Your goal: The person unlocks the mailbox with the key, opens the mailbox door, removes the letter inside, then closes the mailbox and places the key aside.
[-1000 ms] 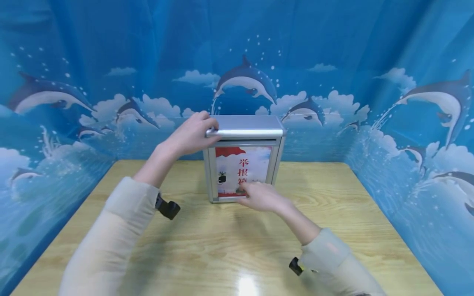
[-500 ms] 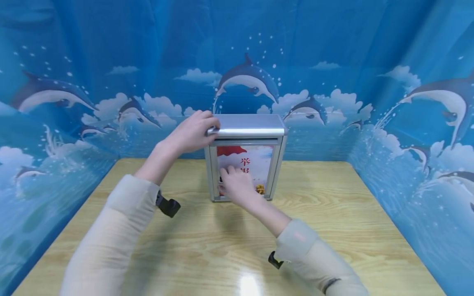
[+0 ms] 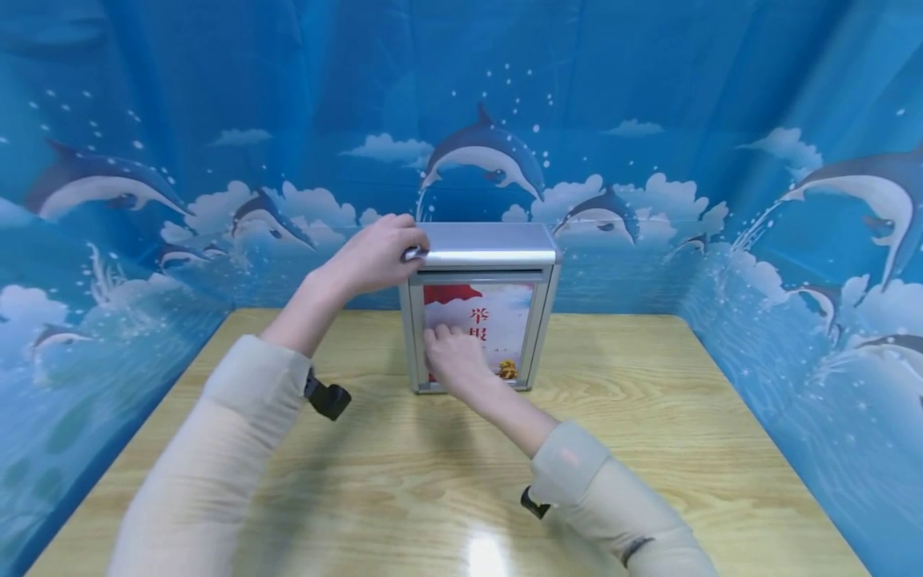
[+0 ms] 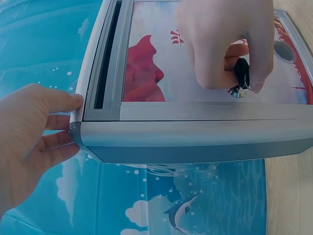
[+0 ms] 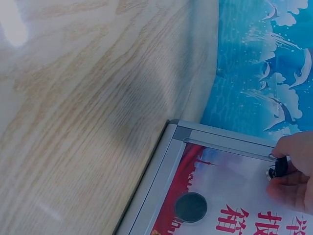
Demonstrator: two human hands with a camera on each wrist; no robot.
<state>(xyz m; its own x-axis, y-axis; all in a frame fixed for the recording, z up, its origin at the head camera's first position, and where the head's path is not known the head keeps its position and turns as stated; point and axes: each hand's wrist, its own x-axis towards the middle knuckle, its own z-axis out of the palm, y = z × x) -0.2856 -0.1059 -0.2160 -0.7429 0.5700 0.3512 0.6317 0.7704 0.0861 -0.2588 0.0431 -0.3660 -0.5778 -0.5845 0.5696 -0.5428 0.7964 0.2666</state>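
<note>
A silver metal letter box (image 3: 486,258) with a slot and a printed front panel stands upright on the table. My left hand (image 3: 378,255) holds its upper left corner, thumb on the front edge and fingers round the side in the left wrist view. On the left part of the panel, my right hand (image 3: 457,361) pinches a key with a black head (image 4: 242,71) between thumb and fingers. The key sits in a round silver lock (image 5: 270,172); in the head view the right hand hides both.
The wood-grain table (image 3: 634,449) spreads in front of the box and to both sides. Blue curtains with dolphins (image 3: 479,156) hang behind and at the sides. A dark round disc (image 5: 190,207) sits low on the panel.
My right hand has moved left and slightly up from the panel's lower middle to the key, and in the last half second it has barely shifted. The left hand stays at the corner.
</note>
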